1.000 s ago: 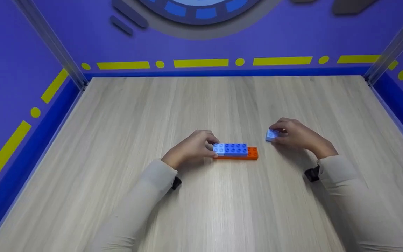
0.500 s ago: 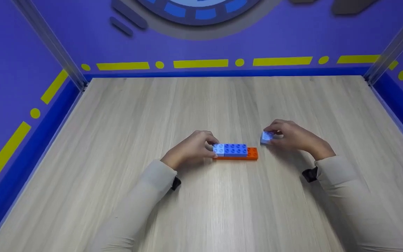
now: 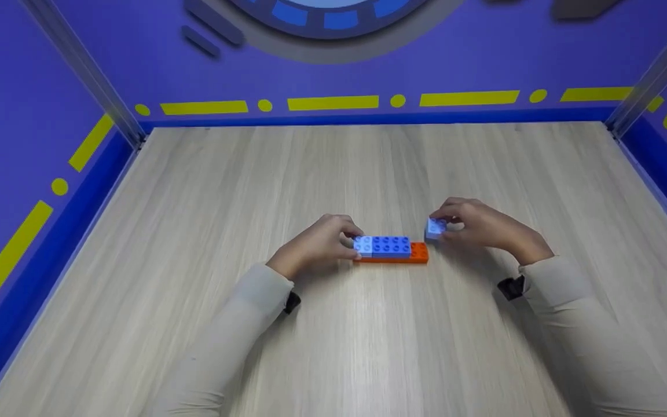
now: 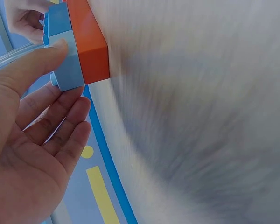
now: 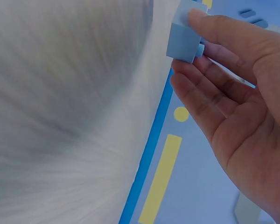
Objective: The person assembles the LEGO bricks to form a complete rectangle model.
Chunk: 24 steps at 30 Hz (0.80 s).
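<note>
An orange brick (image 3: 420,252) lies lengthwise on the table, with its right-end studs bare. On top of it sit a blue brick (image 3: 391,247) and, at the left end, a light blue brick (image 3: 362,247). My left hand (image 3: 319,248) pinches that light blue brick between thumb and fingers, as the left wrist view shows at the brick's end face (image 4: 67,65). Just right of the stack, my right hand (image 3: 487,227) pinches a second light blue brick (image 3: 435,227). The right wrist view shows this brick (image 5: 182,41), studs away from the table, between thumb and fingertips.
The wood-grain table (image 3: 333,347) carries the bricks at its middle. Blue panels with yellow stripes, such as the back wall (image 3: 333,81), enclose it on the far side, left and right. Both forearms reach in from the near edge.
My right hand has moved left and slightly nearer with its light blue brick, closing in on the stack's right end. My left hand and the stack have stayed in place.
</note>
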Each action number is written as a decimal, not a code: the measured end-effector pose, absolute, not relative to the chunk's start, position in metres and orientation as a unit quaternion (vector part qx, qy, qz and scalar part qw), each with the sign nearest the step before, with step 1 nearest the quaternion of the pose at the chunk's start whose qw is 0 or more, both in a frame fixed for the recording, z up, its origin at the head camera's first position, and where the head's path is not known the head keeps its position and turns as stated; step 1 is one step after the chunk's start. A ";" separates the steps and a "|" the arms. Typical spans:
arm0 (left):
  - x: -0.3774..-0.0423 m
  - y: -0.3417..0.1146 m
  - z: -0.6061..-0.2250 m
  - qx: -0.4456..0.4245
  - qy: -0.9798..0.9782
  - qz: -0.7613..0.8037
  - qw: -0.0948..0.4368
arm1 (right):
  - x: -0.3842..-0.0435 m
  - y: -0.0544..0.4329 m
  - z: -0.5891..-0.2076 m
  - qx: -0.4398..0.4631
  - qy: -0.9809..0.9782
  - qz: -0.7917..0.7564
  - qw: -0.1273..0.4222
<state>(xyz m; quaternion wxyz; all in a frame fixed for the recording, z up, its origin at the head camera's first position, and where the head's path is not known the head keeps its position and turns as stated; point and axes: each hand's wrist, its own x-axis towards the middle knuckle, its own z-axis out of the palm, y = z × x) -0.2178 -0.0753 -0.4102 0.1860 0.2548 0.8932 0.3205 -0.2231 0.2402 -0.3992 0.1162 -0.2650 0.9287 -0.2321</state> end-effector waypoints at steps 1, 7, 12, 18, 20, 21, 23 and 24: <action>-0.218 -0.075 -0.410 0.255 0.894 0.317 0.185 | -0.223 0.239 -0.398 -0.268 0.928 -0.231 0.115; -0.218 -0.075 -0.410 0.259 0.896 0.311 0.182 | -0.221 0.235 -0.396 -0.285 0.924 -0.230 0.107; -0.219 -0.075 -0.410 0.262 0.895 0.314 0.180 | -0.221 0.233 -0.395 -0.295 0.921 -0.230 0.107; -0.218 -0.075 -0.411 0.271 0.894 0.313 0.173 | -0.219 0.229 -0.394 -0.304 0.918 -0.229 0.110; -0.218 -0.075 -0.411 0.270 0.894 0.314 0.173 | -0.218 0.228 -0.394 -0.306 0.917 -0.229 0.111; -0.218 -0.075 -0.411 0.269 0.894 0.314 0.173 | -0.218 0.228 -0.393 -0.308 0.917 -0.228 0.112; -0.218 -0.075 -0.411 0.268 0.895 0.313 0.173 | -0.217 0.227 -0.393 -0.313 0.915 -0.228 0.111; -0.218 -0.075 -0.411 0.267 0.896 0.310 0.172 | -0.216 0.226 -0.393 -0.317 0.914 -0.227 0.110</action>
